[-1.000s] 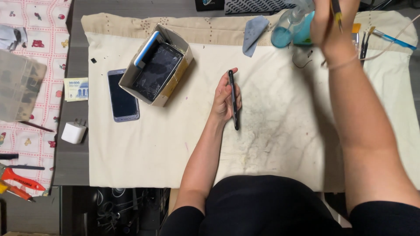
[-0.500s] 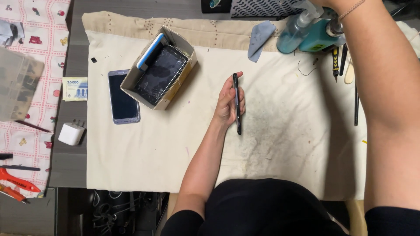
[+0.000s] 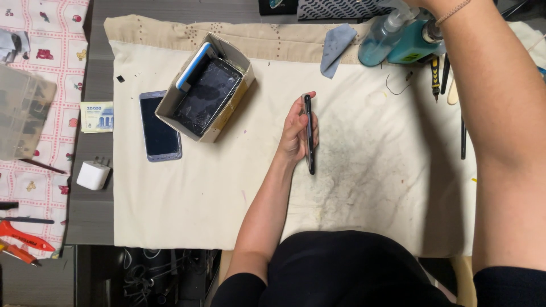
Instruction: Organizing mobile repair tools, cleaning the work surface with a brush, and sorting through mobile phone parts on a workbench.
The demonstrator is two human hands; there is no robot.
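Since the earlier frame the right arm had stretched farther toward the top edge, its hand now out of view, so whether it was spread or closed could not be told. The cardboard box point(image 3: 206, 96) held a cracked dark phone point(image 3: 207, 96) and a blue-edged device point(image 3: 195, 66) on edge. The left hand point(image 3: 296, 133) had stayed on the cream cloth point(image 3: 187, 193), fingers curled round the black phone point(image 3: 309, 134), which stood on its long edge against the palm's right side.
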